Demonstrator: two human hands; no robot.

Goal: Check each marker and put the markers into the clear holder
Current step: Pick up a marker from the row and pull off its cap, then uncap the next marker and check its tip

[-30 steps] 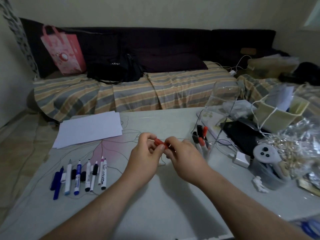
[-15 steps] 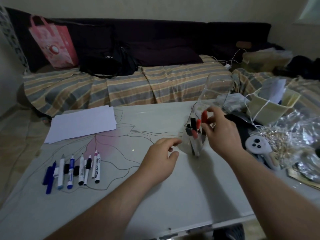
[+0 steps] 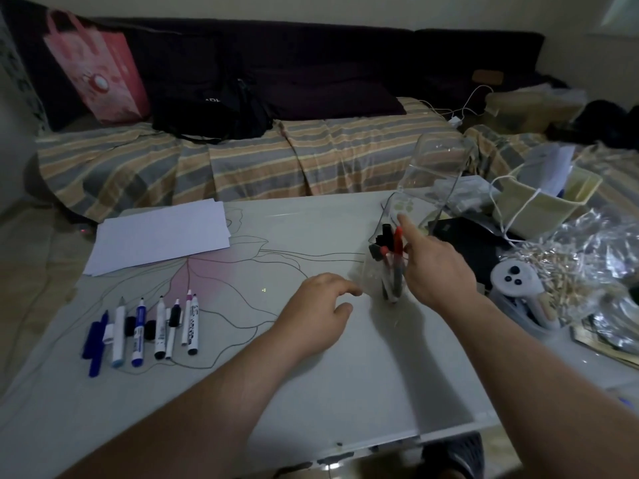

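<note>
The clear holder [image 3: 375, 271] stands right of the table's middle with several black- and red-capped markers in it. A red-capped marker [image 3: 398, 248] stands in it right beside my right hand [image 3: 435, 271], whose fingers are spread and whose index finger points over the holder's rim; the hand holds nothing. My left hand [image 3: 316, 316] rests palm down on the table just left of the holder, fingers loose, holding nothing. Several markers [image 3: 157, 328] with blue, black and purple caps lie in a row at the near left.
White paper sheets [image 3: 159, 235] lie at the far left of the table [image 3: 345, 375]. Clutter fills the right side: a tall clear container [image 3: 434, 167], a black case [image 3: 473, 243], a cream box [image 3: 546, 198], a white controller [image 3: 515, 281] and crinkled plastic bags [image 3: 587, 267]. A striped sofa [image 3: 242, 160] runs behind.
Both hands held the red marker together a second ago. My right hand carried it to the holder and let it go inside. My left hand dropped to the table.
</note>
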